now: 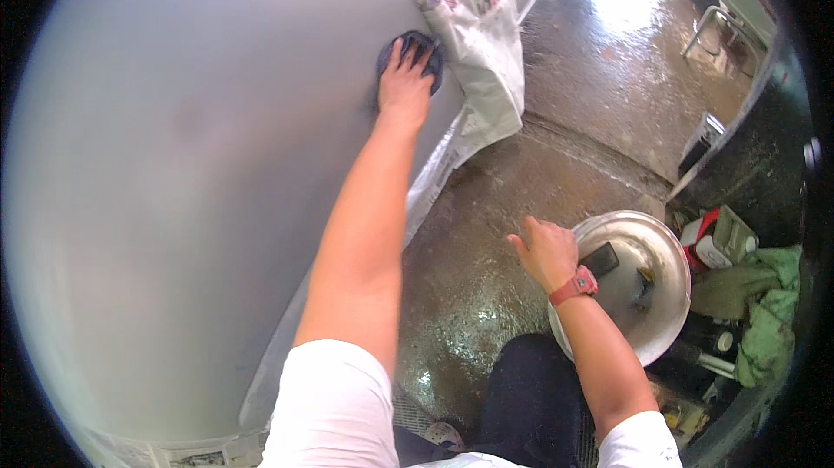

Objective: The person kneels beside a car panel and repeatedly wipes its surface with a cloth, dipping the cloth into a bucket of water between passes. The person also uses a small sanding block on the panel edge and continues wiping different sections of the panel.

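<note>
My left hand (406,86) is stretched forward over a dark, rounded pad (384,59), which lies against a large smooth grey panel (191,164). Its fingers spread across the pad and hold it to the surface near the panel's right edge. Newspaper sheeting (473,25) and pale masking film (495,99) run along that edge. My right hand (547,251), with a red watch on the wrist, hangs empty beside a round white basin (671,246), thumb apart from the loosely bent fingers. Inside the basin are a dark flat block (599,265) and a small dark and yellow item (645,277).
Right of the basin stand a red, white and grey tin (717,238) and a green cloth (773,312). Beneath lies a wet, shiny concrete floor (486,207) with a groove (599,151) across it. A metal-legged stand (717,29) is at the far right.
</note>
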A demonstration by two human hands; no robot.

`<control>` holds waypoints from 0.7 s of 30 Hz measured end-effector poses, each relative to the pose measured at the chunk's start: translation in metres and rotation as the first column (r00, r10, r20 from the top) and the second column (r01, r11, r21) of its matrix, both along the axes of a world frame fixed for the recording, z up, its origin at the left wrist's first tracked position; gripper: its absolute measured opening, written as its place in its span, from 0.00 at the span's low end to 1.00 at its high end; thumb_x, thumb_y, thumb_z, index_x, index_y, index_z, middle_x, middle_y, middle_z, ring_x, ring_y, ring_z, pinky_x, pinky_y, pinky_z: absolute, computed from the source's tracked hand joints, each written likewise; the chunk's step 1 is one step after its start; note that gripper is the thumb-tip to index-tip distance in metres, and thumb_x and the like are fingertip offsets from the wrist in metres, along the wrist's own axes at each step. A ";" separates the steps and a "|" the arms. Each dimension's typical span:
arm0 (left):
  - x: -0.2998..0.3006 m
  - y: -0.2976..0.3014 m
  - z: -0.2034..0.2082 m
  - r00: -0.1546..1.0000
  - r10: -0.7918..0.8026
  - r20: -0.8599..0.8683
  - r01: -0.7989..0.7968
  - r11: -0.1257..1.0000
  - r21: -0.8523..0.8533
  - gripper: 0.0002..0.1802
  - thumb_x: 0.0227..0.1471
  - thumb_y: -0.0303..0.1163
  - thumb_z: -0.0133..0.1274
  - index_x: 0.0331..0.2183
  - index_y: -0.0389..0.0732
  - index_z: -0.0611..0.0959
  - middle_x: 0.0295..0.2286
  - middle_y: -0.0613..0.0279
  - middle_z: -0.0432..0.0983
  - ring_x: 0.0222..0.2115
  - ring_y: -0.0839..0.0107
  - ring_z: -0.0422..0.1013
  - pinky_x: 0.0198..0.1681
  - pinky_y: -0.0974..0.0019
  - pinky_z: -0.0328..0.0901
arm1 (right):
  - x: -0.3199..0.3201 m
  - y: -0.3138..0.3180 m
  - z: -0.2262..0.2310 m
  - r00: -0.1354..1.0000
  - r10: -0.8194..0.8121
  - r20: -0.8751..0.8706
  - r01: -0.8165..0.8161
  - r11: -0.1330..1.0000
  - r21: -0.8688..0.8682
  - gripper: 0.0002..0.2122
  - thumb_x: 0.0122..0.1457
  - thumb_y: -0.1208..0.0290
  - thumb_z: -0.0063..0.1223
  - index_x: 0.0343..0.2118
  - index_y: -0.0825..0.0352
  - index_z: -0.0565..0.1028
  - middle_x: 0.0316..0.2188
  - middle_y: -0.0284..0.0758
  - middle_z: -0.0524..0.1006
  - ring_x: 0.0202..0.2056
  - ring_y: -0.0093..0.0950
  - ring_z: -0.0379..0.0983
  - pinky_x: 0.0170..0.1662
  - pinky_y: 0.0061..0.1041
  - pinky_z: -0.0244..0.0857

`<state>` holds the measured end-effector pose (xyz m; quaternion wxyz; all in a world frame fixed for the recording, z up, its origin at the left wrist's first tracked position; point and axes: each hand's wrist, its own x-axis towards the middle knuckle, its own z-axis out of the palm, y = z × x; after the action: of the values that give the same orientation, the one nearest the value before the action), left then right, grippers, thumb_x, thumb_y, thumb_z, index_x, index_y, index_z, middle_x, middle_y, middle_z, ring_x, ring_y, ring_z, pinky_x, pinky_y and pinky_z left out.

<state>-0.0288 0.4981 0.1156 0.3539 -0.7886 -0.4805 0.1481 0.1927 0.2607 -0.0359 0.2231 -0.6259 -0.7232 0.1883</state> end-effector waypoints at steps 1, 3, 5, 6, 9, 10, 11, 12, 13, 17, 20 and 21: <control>0.009 0.006 0.012 1.000 0.005 0.025 -0.007 0.998 0.059 0.17 0.60 0.34 0.47 0.46 0.57 0.87 0.67 0.66 0.61 0.70 0.61 0.52 0.75 0.44 0.30 | 0.001 -0.001 0.000 1.000 -0.011 -0.011 0.011 1.000 0.001 0.17 0.60 0.54 0.61 0.36 0.66 0.77 0.31 0.44 0.82 0.36 0.46 0.80 0.39 0.46 0.73; 0.019 0.003 0.039 0.997 0.012 0.072 -0.026 0.980 0.195 0.19 0.58 0.36 0.52 0.50 0.58 0.85 0.68 0.66 0.60 0.70 0.60 0.52 0.74 0.43 0.30 | 0.004 -0.001 -0.003 1.000 -0.003 0.006 0.003 1.000 0.003 0.17 0.60 0.55 0.61 0.38 0.66 0.77 0.32 0.44 0.82 0.37 0.46 0.80 0.40 0.46 0.72; 0.004 -0.008 0.063 0.985 -0.034 0.167 -0.022 0.947 0.321 0.28 0.52 0.40 0.63 0.56 0.58 0.81 0.67 0.64 0.60 0.69 0.58 0.53 0.74 0.41 0.32 | 0.003 -0.001 -0.010 1.000 0.011 -0.014 -0.010 0.998 0.056 0.18 0.60 0.54 0.61 0.39 0.67 0.78 0.32 0.44 0.82 0.38 0.47 0.80 0.41 0.46 0.72; -0.004 -0.022 0.074 0.982 -0.012 0.189 -0.055 0.936 0.346 0.29 0.51 0.41 0.64 0.56 0.58 0.81 0.67 0.64 0.60 0.69 0.57 0.54 0.74 0.41 0.33 | 0.001 0.000 -0.013 0.999 0.019 -0.031 -0.016 0.996 0.086 0.18 0.60 0.54 0.61 0.40 0.67 0.78 0.32 0.44 0.82 0.38 0.47 0.80 0.41 0.46 0.72; -0.034 -0.089 0.107 0.962 0.001 0.275 -0.118 0.904 0.411 0.32 0.48 0.45 0.68 0.56 0.55 0.81 0.67 0.62 0.59 0.66 0.51 0.56 0.72 0.36 0.40 | 0.002 0.002 -0.008 1.000 0.004 -0.004 -0.004 1.000 -0.001 0.18 0.61 0.54 0.60 0.40 0.67 0.78 0.33 0.45 0.82 0.39 0.47 0.80 0.42 0.46 0.72; -0.049 -0.118 0.114 0.949 0.013 0.314 -0.153 0.893 0.423 0.33 0.47 0.47 0.68 0.56 0.55 0.81 0.67 0.61 0.59 0.66 0.49 0.56 0.71 0.34 0.40 | 0.007 0.004 -0.014 1.000 0.003 0.005 -0.003 1.000 0.023 0.18 0.61 0.54 0.60 0.41 0.67 0.78 0.33 0.45 0.82 0.39 0.47 0.80 0.42 0.46 0.72; -0.067 -0.151 0.123 0.936 0.035 0.350 -0.194 0.880 0.433 0.33 0.47 0.49 0.68 0.56 0.55 0.81 0.68 0.60 0.59 0.66 0.47 0.57 0.71 0.33 0.40 | 0.006 0.006 -0.015 1.000 -0.003 0.004 0.003 1.000 0.012 0.18 0.60 0.55 0.61 0.41 0.67 0.78 0.34 0.45 0.82 0.39 0.47 0.80 0.42 0.46 0.72; -0.089 -0.189 0.130 0.920 0.067 0.386 -0.248 0.863 0.441 0.34 0.47 0.51 0.68 0.55 0.55 0.81 0.68 0.59 0.58 0.65 0.44 0.57 0.70 0.32 0.40 | 0.004 0.005 -0.015 1.000 0.005 0.007 -0.005 1.000 -0.001 0.18 0.60 0.55 0.61 0.41 0.67 0.78 0.34 0.45 0.82 0.39 0.47 0.80 0.42 0.46 0.72; -0.111 -0.225 0.133 0.904 0.109 0.413 -0.311 0.831 0.460 0.35 0.47 0.53 0.67 0.55 0.54 0.81 0.67 0.57 0.58 0.65 0.42 0.57 0.70 0.31 0.40 | 0.004 0.004 -0.015 1.000 0.013 0.018 -0.013 1.000 -0.015 0.18 0.60 0.55 0.61 0.42 0.67 0.79 0.34 0.46 0.82 0.39 0.47 0.80 0.41 0.46 0.72; -0.213 -0.371 0.137 0.844 0.253 0.473 -0.507 0.663 0.551 0.39 0.47 0.61 0.64 0.56 0.51 0.79 0.67 0.46 0.57 0.63 0.37 0.58 0.68 0.26 0.39 | 0.008 0.002 -0.012 0.992 0.032 0.122 -0.036 0.999 0.027 0.17 0.61 0.56 0.61 0.42 0.66 0.79 0.34 0.46 0.83 0.39 0.49 0.80 0.42 0.47 0.72; -0.293 -0.485 0.126 0.768 0.328 0.550 -0.635 0.509 0.582 0.43 0.50 0.63 0.62 0.58 0.45 0.75 0.65 0.32 0.55 0.63 0.32 0.55 0.67 0.25 0.39 | 0.019 0.007 -0.022 0.991 0.026 0.131 -0.036 0.996 0.079 0.18 0.62 0.55 0.59 0.43 0.66 0.80 0.36 0.46 0.83 0.40 0.49 0.80 0.43 0.47 0.72; -0.322 -0.526 0.117 0.726 0.331 0.603 -0.682 0.457 0.571 0.45 0.52 0.62 0.60 0.60 0.42 0.72 0.65 0.30 0.54 0.64 0.30 0.52 0.68 0.26 0.38 | 0.021 0.011 -0.030 0.990 0.034 0.136 -0.048 0.994 0.099 0.18 0.62 0.55 0.59 0.43 0.66 0.80 0.36 0.46 0.83 0.40 0.49 0.80 0.43 0.47 0.72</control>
<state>-0.3507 -0.0280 0.2324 0.4804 -0.3873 -0.7751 -0.1360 0.2134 0.2720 -0.0659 0.2017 -0.6098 -0.7580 0.1134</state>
